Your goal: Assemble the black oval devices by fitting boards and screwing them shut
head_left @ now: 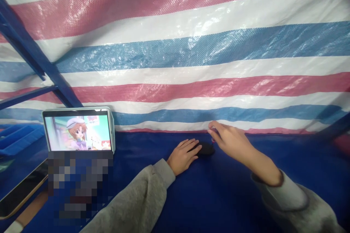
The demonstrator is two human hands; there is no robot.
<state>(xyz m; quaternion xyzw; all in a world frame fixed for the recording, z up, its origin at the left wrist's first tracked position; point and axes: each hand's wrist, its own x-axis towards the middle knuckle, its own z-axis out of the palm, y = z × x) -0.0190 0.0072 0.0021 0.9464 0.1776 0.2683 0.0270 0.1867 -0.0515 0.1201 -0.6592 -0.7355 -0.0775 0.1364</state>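
Observation:
My left hand (pixel 183 156) lies palm down with its fingers stretched out, touching the left end of a flat black oval object (pixel 206 148) whose kind I cannot make out. Just right of and above that object is my right hand (pixel 231 140), raised off the table with thumb and index finger curled together in a pinch. A tiny reddish thing (pixel 213 140) shows under its fingertips; whether the fingers hold it is too small to tell.
A tablet (pixel 78 131) playing a cartoon stands at the left, with a phone (pixel 23 189) in front of it near another person's forearm (pixel 35 207). Blue trays (pixel 20 140) sit far left. Striped plastic sheeting (pixel 175 91) and a blue metal frame (pixel 51 74) rise behind the blue table (pixel 197 196).

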